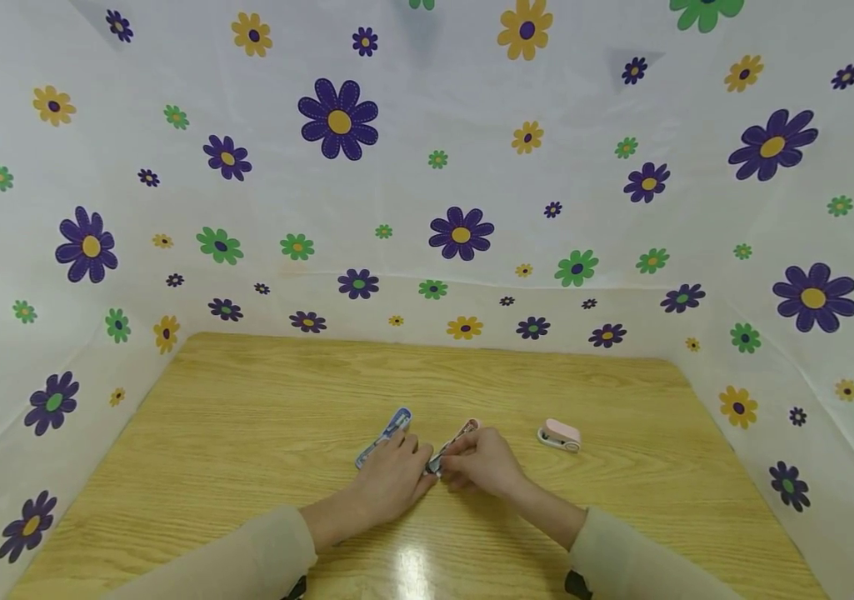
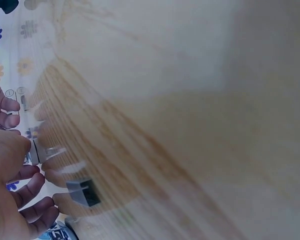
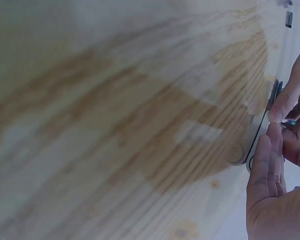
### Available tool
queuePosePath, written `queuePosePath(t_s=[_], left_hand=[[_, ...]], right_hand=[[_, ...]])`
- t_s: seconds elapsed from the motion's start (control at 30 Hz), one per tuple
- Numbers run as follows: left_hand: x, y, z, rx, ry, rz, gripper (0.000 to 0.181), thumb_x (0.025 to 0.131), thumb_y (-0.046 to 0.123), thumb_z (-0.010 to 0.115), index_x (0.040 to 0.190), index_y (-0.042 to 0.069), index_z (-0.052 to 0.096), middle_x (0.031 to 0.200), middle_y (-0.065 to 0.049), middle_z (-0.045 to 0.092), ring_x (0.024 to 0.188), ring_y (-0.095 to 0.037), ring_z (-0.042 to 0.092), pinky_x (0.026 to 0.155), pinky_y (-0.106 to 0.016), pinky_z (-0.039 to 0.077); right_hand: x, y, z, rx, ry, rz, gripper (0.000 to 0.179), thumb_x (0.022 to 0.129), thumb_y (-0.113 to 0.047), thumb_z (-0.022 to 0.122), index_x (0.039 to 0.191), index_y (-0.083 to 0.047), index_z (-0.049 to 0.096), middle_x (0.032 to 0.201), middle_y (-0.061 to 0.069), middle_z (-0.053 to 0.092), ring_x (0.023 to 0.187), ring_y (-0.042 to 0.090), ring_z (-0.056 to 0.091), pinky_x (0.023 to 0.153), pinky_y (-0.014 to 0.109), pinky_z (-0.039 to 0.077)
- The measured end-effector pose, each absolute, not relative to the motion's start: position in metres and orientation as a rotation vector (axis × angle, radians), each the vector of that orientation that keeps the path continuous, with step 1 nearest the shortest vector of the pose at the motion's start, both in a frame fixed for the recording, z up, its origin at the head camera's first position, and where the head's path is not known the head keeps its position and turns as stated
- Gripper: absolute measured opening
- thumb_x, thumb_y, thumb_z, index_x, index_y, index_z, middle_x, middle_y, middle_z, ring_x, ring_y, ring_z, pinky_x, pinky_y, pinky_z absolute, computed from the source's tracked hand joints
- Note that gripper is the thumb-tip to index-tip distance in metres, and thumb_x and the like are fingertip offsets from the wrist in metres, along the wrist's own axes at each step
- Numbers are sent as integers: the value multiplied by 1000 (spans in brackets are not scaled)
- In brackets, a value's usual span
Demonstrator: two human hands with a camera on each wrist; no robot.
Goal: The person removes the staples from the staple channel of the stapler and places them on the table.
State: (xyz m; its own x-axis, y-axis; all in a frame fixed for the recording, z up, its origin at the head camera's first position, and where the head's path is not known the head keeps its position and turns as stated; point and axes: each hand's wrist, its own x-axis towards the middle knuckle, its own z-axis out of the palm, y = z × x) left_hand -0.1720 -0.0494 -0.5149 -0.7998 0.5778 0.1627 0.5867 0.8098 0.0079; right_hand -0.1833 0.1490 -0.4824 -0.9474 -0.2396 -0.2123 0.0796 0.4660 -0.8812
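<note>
Between my two hands in the head view lies a slim stapler [image 1: 458, 440] with a reddish far end and a dark metal near end. My left hand [image 1: 394, 468] holds its near end with thumb and fingers. From the other side my right hand [image 1: 485, 461] pinches at the same end. The fingertips cover much of that part, so any small piece there is hidden. A long blue stapler-like thing [image 1: 384, 437] lies just beyond the left fingers, partly covered by them. Low in the left wrist view, a small dark grey block [image 2: 84, 193] shows near the left fingertips.
To the right of my right hand, a small pink stapler [image 1: 561, 433] stands on the wooden table [image 1: 262, 400]. White flower-printed sheeting [image 1: 412, 192] rises behind the table and along both sides.
</note>
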Motion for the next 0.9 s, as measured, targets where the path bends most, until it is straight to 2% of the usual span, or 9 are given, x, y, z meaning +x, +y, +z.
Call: queuePosePath(t_s=[0.3,0.6,0.73,0.9], left_hand=[[-172,-49,-515,-922,-2826,-70,31,104,45,63,114,15,65,99,-1,66,91,-16,55,79,-31,53],[-171,-49,-515,-929,-2831,-66,32,105,45,62,116,14,65,102,-3,67,96,-18,60,86,-33,55],[-172,-49,-515,-928,-2832,-68,32,105,45,63,114,14,65,102,-3,68,96,-18,60,85,-33,56],[-172,-49,-515,-923,-2841,-88,33,104,44,64,116,13,66,103,-3,68,95,-17,59,83,-33,56]], right_hand=[[-185,147,-482,-171,2449,-1420,13,97,-7,71,91,4,76,78,17,79,62,22,77,52,28,58],[-183,145,-477,-181,2422,-1411,15,101,-6,65,92,4,72,76,16,78,59,18,76,51,27,58],[-182,148,-475,-185,2396,-1434,16,102,-6,64,99,7,71,79,19,79,63,23,78,54,30,60],[-180,157,-468,-167,2310,-1532,22,104,-6,61,110,14,68,86,26,78,68,25,79,65,37,65]])
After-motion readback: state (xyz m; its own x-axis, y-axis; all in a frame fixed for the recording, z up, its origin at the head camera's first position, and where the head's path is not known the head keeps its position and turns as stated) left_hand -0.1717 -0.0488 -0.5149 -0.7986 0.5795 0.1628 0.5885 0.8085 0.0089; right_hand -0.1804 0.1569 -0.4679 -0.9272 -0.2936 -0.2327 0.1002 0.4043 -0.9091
